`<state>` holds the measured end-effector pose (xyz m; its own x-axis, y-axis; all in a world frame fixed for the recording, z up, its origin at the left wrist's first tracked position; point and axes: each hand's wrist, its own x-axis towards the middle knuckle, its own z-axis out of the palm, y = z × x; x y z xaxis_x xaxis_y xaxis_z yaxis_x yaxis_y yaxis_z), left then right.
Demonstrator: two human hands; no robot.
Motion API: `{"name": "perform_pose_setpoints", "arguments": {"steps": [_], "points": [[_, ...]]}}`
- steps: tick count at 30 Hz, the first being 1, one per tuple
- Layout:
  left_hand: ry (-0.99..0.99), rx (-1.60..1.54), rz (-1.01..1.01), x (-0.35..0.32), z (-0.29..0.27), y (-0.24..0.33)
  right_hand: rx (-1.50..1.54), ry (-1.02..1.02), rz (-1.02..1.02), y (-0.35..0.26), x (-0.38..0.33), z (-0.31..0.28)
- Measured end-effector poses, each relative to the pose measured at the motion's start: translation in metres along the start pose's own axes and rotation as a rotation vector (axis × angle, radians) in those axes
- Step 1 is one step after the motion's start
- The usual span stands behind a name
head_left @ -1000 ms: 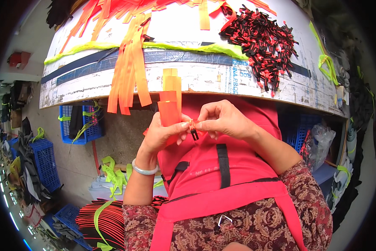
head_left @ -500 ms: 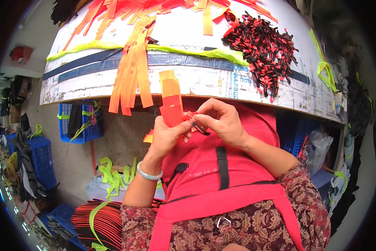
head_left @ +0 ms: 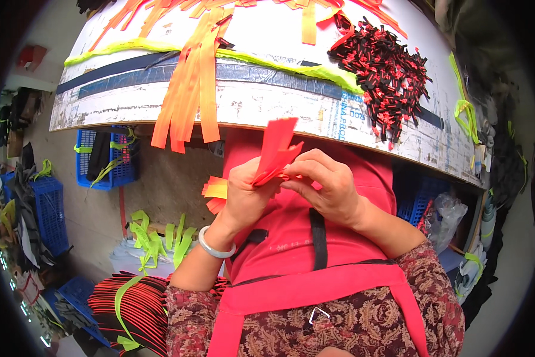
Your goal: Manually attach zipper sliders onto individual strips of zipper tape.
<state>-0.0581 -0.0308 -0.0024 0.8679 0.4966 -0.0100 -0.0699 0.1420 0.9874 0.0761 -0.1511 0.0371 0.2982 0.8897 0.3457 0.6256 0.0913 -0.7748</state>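
Observation:
A bundle of red-orange fabric strips (head_left: 276, 146) is gripped in my left hand (head_left: 243, 193), its folded top fanning out above the thumb. Orange and yellowish ends of the same bundle stick out on the far side of the fist. Beside it, my right hand (head_left: 330, 184) pinches the edge of one red strip between thumb and fingertips. Whether a small black piece is also in that pinch is hidden. Both hands are over the red apron (head_left: 285, 220), just in front of the table edge.
Across the worn white table (head_left: 267, 98) lie a yellow-green band (head_left: 279, 67), long orange strips (head_left: 190, 89) draping over the front edge, and a heap of small black-and-red pieces (head_left: 386, 77). Blue crates (head_left: 109, 157) stand below left; stacked black-and-red pieces (head_left: 130, 309) are beside me.
The bundle in my left hand has turned and tilted right, its top now red and folded. The dark loop formerly at my right fingertips no longer shows. Both hands stay close together.

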Motion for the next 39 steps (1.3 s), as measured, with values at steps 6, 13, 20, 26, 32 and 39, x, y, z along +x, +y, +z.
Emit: {"name": "perform_pose_setpoints", "arguments": {"steps": [6,13,20,26,32,39], "points": [[-0.021,-0.086,-0.052,-0.002,0.004,-0.005,0.105,0.044,0.072,0.003,-0.005,0.003],[-0.006,-0.071,-0.033,0.0,0.01,0.005,0.186,0.089,0.098,0.004,-0.007,0.003],[-0.139,-0.058,-0.051,0.004,0.003,-0.005,0.221,0.071,0.157,0.002,-0.01,0.004],[-0.085,-0.085,-0.06,0.003,0.005,-0.009,0.256,0.029,0.225,0.001,-0.008,0.004],[-0.058,-0.238,-0.176,0.006,0.005,-0.001,0.245,0.041,0.239,0.004,-0.011,0.006],[-0.063,-0.046,0.082,0.006,0.007,-0.01,0.309,0.02,0.26,0.008,-0.011,0.005]]}}
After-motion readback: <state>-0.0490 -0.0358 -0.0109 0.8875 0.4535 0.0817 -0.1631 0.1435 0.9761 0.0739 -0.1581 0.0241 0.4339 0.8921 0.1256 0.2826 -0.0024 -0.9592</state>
